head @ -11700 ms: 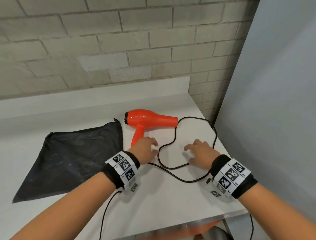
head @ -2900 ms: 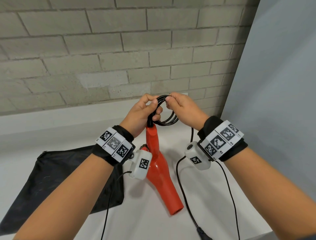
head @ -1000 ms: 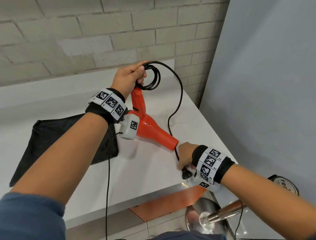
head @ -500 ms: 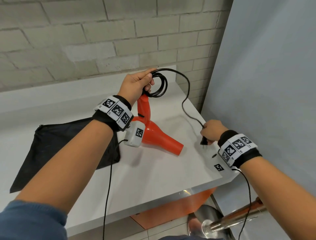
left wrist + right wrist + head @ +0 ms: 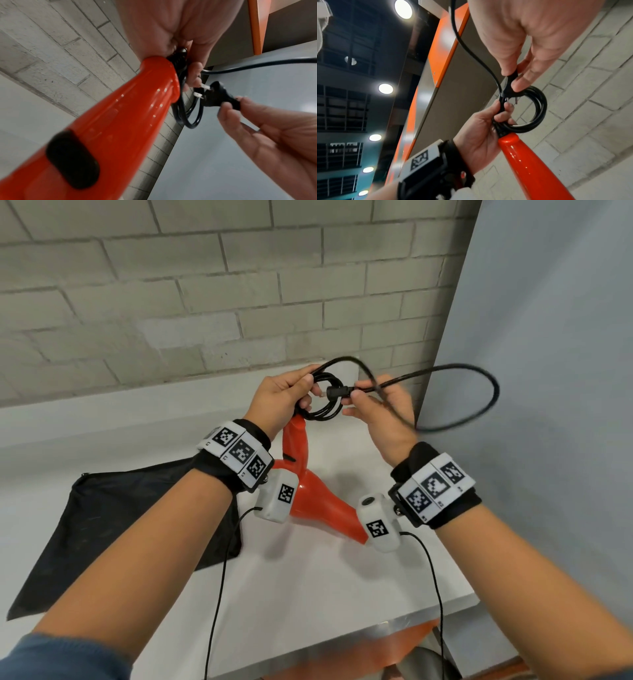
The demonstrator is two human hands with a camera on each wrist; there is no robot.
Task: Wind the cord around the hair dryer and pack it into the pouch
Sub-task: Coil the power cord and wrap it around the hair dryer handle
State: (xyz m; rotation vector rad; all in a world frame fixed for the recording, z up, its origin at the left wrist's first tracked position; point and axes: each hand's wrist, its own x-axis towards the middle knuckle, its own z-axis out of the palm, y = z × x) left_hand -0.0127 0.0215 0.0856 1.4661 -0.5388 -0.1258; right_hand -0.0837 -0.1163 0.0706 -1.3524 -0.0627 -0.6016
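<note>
The orange hair dryer [image 5: 308,494] stands with its nozzle on the white counter and its handle [image 5: 120,115] up. My left hand [image 5: 281,398] grips the handle end together with several coils of black cord [image 5: 322,412]. My right hand [image 5: 380,412] pinches the black plug [image 5: 337,392] between thumb and fingers, right beside the coil [image 5: 534,108]. The plug's prongs [image 5: 199,93] point toward the left hand. A loose loop of cord [image 5: 479,395] swings out to the right. The black pouch [image 5: 113,525] lies flat on the counter at the left.
A brick wall [image 5: 205,285] backs the white counter [image 5: 308,594]. A grey panel [image 5: 548,371] closes the right side. The counter's front edge [image 5: 342,642] is near, with an orange cabinet front below. Thin sensor cables [image 5: 219,594] hang from both wrists.
My right hand has risen from the counter's right edge with the plug and brought it up to the coil at my left hand. The remaining cord now arcs out to the right.
</note>
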